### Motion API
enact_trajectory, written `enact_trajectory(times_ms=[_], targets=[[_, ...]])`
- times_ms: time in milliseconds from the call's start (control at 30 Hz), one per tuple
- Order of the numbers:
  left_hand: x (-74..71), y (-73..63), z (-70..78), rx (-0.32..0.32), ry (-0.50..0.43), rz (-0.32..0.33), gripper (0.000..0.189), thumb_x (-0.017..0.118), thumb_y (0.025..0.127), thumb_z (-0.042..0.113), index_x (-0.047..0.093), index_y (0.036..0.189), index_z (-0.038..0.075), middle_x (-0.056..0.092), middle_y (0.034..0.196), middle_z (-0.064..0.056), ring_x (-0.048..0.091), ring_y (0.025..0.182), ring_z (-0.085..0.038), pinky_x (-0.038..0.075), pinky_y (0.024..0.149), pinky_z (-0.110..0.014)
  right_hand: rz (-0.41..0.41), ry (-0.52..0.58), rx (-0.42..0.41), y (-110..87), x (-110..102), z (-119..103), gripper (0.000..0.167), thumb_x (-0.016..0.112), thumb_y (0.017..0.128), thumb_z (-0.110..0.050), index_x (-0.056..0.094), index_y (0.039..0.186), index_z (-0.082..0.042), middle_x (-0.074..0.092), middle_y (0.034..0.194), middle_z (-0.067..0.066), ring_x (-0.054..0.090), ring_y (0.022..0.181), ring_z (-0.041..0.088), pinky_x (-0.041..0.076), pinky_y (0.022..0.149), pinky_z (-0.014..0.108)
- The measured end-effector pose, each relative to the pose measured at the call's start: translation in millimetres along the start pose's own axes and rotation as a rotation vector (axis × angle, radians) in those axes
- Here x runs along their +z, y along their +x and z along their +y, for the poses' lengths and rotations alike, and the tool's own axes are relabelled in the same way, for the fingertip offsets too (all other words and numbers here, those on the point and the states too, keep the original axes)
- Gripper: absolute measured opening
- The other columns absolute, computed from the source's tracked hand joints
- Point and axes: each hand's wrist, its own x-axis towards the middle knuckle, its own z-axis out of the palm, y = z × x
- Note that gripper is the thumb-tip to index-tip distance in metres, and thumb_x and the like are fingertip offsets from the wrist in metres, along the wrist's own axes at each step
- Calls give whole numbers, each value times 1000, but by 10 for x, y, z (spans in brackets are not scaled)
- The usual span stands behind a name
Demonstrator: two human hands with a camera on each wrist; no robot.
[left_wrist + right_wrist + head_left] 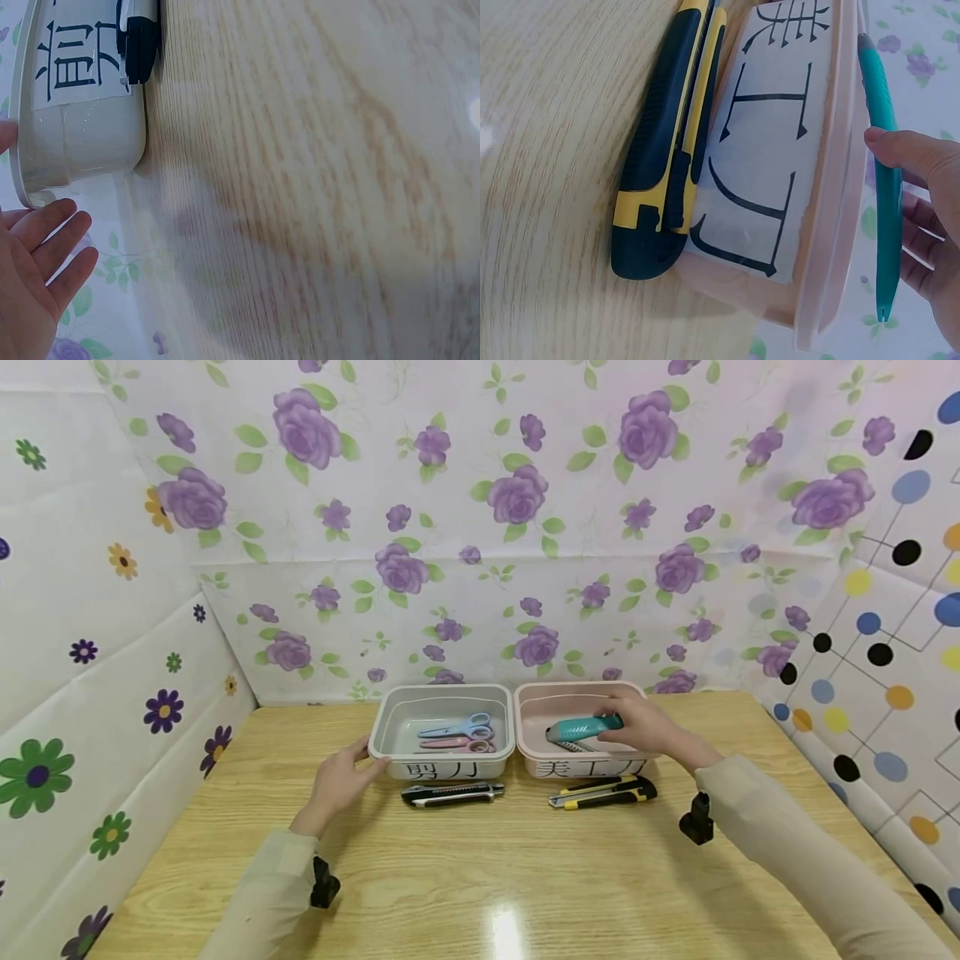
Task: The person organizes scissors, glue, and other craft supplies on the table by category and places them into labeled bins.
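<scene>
My right hand pinches a teal utility knife between thumb and fingers, just above the pink bin. In the right wrist view the teal knife appears edge-on beside the bin's rim. Under it, part of another knife shows inside the bin. At the left front corner of the grey bin, my left hand rests with its fingers fairly straight and thumb near the rim. Blue-handled scissors and pink-handled scissors lie in that bin.
Before the grey bin lies a black-and-white utility knife. A yellow-and-black utility knife lies before the pink bin. Both bins carry labels with black characters and stand side by side on the wooden table, against a flowered cloth.
</scene>
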Motion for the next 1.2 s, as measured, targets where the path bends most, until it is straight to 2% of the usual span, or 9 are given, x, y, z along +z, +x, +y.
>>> enact_trajectory(times_ms=[333,533,767,1000,1200], targets=[[21,8,-15,10,4,15,60,58,87,37,45,131,-1,62,112,-18,57,103,-39,44,80,-53,46,19,-29,8,85,48,23,76,72,-15,68,92,-6,56,84,4,46,75,18,37,63,31],[29,2,-14,7,0,14,58,59,87,35,45,131,0,62,112,-17,57,102,-38,45,76,-50,34,60,-11,13,146,80,24,75,73,-14,68,93,-4,57,83,3,46,71,14,38,60,28],[29,6,-25,5,7,15,59,59,87,35,45,132,0,62,113,-17,55,105,-39,45,79,-52,45,74,-9,43,238,79,24,76,73,-12,69,94,-3,59,86,4,51,73,15,43,61,30],[31,5,-41,5,1,10,61,57,87,40,44,132,1,62,113,-17,54,107,-38,44,80,-53,90,46,-29,80,311,81,24,77,71,-13,70,92,-4,59,82,3,50,70,13,40,58,28],[30,4,-38,4,5,14,63,56,87,43,44,132,1,62,113,-17,53,109,-38,42,84,-55,116,73,-27,86,339,79,25,74,75,-13,68,97,-3,62,89,8,58,79,23,48,67,36]])
